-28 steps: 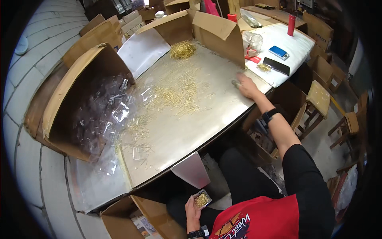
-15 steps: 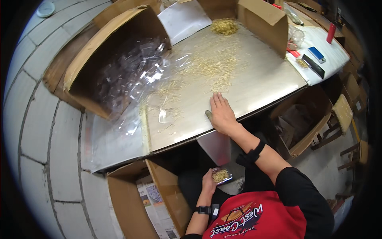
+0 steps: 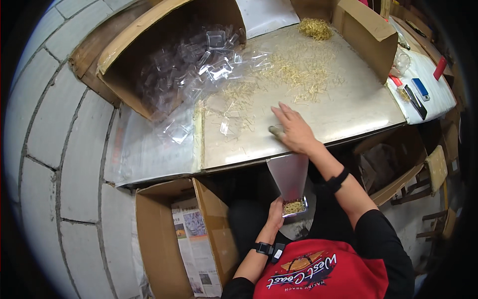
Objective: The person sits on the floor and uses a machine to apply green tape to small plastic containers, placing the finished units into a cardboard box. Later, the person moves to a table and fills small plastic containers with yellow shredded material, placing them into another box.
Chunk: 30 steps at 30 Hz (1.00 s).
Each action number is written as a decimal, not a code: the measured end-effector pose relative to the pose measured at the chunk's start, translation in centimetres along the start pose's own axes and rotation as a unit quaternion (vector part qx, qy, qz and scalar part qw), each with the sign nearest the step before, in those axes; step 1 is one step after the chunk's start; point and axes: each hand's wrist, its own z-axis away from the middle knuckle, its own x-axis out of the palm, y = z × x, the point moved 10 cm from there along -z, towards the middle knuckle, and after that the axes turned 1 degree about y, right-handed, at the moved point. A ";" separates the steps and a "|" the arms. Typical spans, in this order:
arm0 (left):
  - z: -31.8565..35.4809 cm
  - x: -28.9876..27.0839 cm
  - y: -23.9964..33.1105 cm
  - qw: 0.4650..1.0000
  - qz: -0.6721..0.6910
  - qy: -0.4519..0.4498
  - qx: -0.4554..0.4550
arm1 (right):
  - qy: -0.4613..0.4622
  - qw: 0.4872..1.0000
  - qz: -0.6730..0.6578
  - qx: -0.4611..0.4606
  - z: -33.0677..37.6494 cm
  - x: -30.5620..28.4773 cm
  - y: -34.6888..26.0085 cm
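Note:
My left hand (image 3: 275,213) grips a small clear plastic box (image 3: 305,202) below the table edge. Thin gold-coloured metal pieces (image 3: 294,207), like pins, lie inside it. The box sits at the lower end of a metal chute (image 3: 290,175) that slopes down from the table's front edge. My right hand (image 3: 295,130) is over the front of the metal tabletop (image 3: 249,149), fingers spread and holding nothing. Beyond it, more gold pieces (image 3: 303,77) are strewn across the top, with a dense heap (image 3: 315,29) at the back.
A cardboard box (image 3: 144,47) on its side at the left spills clear plastic boxes (image 3: 172,74). An open carton (image 3: 154,234) with newspaper stands below on the left. At the right are a cardboard divider (image 3: 363,37), a blue device (image 3: 419,88) and a stool (image 3: 432,169).
My left hand has brought the plastic box up to the chute's lower end. My right hand's fingers have spread apart near the table's front edge. The whole view has shifted.

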 end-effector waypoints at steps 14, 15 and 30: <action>0.5 0.7 0.4 1.000 0.004 -0.028 -0.003 | -0.074 0.987 -0.141 0.024 0.4 -0.6 -2.4; 0.7 0.6 0.1 1.000 0.008 -0.019 -0.009 | -0.018 0.992 -0.102 -0.071 -0.1 -1.3 -3.8; 0.8 1.2 0.6 0.999 0.039 -0.023 -0.004 | -0.077 0.973 -0.052 -0.211 3.8 0.3 -6.2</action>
